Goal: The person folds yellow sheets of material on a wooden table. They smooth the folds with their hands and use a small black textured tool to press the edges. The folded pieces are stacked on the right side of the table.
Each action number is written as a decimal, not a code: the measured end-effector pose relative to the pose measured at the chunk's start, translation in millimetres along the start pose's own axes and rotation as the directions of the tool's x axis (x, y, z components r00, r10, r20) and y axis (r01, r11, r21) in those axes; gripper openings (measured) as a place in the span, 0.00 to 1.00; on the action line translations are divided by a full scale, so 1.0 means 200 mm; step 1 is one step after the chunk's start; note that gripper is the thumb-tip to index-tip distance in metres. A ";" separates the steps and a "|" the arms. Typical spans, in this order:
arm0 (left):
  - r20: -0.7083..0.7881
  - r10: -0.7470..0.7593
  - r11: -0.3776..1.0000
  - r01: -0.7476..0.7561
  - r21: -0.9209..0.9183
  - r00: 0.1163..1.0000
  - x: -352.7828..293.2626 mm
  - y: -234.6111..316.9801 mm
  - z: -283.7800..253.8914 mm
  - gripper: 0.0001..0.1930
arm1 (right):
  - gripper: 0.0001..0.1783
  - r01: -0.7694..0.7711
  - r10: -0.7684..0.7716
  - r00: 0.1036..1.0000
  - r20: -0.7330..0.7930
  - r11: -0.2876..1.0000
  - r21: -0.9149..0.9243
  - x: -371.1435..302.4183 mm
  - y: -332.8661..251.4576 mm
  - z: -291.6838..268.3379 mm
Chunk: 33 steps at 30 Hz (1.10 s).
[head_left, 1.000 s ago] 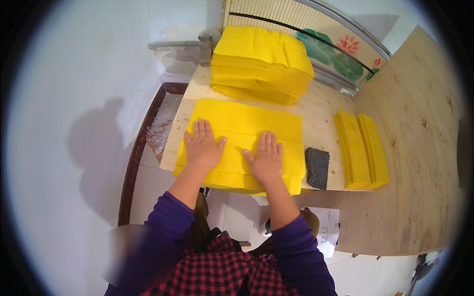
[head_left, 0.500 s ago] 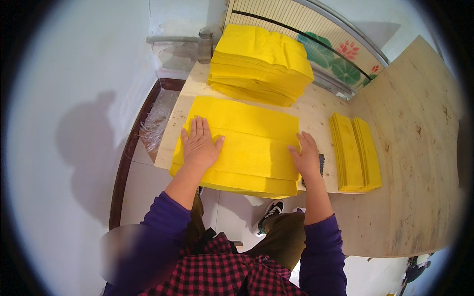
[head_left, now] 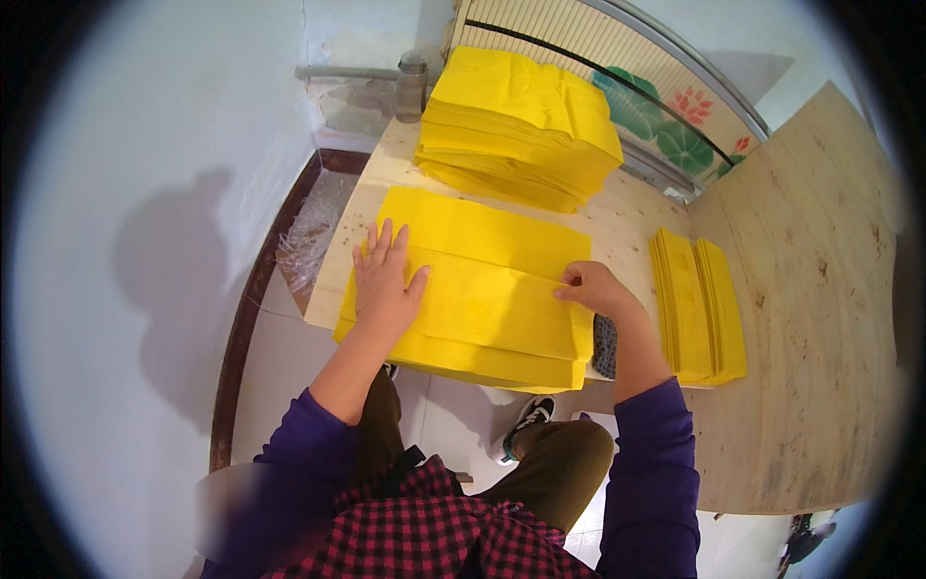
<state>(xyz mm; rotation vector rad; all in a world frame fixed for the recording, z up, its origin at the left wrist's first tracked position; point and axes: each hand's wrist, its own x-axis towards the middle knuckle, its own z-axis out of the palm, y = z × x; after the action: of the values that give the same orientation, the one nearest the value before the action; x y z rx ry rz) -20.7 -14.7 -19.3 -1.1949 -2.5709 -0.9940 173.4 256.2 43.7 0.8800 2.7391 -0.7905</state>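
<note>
Four fingers and the thumb of the left hand (head_left: pixel 384 288) were spread, palm down and gripping nothing, on the left part of the yellow pile (head_left: pixel 482 304). The right hand (head_left: pixel 604 291) was curled, thumb and fingertips together at the pile's right side; whether they had caught a layer, I could not tell. The pile lay along the front edge of the desk (head_left: pixel 632 227), toward its left corner. Its felt-like sheets looked soft, light singly but weighty together, and not fragile; loose layers could have slid. A pinch at a layer's free edge seemed best, with a flat palm steadying the rest. Beside the pile was a dark grey pad (head_left: pixel 605 345); two narrow yellow stacks (head_left: pixel 683 311) stood near the right front corner, and a taller yellow stack (head_left: pixel 516 145) toward the rear edge.
</note>
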 end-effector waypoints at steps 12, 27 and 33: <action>0.669 0.054 0.089 0.663 -0.743 0.741 -0.59 0.18 -0.15 0.16 | 0.07 -0.204 0.233 0.972 0.017 0.815 0.542 -0.53 0.23 0.01; 0.815 0.205 -0.562 0.747 -0.356 0.542 -0.74 0.65 0.09 0.22 | 0.06 -0.201 0.451 0.891 -0.059 0.506 0.839 -1.60 0.28 0.36; 0.778 0.042 -0.436 0.712 -0.550 0.627 -0.69 0.90 0.07 0.21 | 0.05 -0.086 0.469 0.866 -0.174 0.483 0.872 -1.79 0.33 0.43</action>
<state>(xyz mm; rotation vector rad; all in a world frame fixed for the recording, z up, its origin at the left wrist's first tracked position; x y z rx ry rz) 203.4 -9.3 9.7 -0.0939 -1.6941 -4.0892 502.3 77.7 49.4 1.7859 2.2185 -2.1563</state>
